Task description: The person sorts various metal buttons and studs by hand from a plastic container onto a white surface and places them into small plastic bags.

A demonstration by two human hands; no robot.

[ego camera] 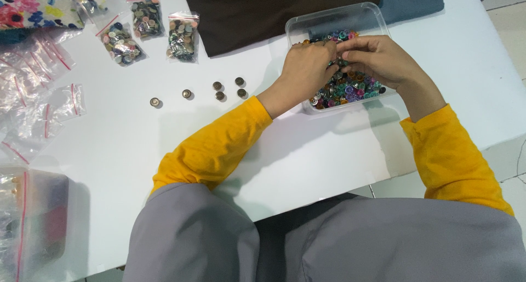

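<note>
1. Grey cloth [329,243] over the person's lap fills the near edge of the view, with yellow sleeves [219,145] rising out of it toward the white table [307,150].
2. Both hands meet over a clear plastic tub [329,20] standing on the far right part of the table, which holds a heap of coloured buttons [350,90] in teal, pink, purple and metal tones.
3. The left hand [307,68] is curled with its fingertips pressed together at the spot where the two hands meet; whatever small piece it pinches is hidden by the fingers.
4. The right hand [378,57] is bent the same way, fingers drawn in against the left hand's tips just above the heap; I cannot tell what lies between them.
5. The heap lies directly under and in front of both hands, and the knuckles cover its middle.
6. Behind the tub lie a dark brown cloth [263,13] and a blue-grey cloth [411,0].
7. Left of the hands, six loose metal buttons [219,90] sit on the bare table, well apart from the tub.
8. Farther left and back, three small zip bags of buttons [148,19] lie side by side, with empty zip bags [38,96] spread along the left edge and a floral cloth [33,5] in the far corner.
</note>
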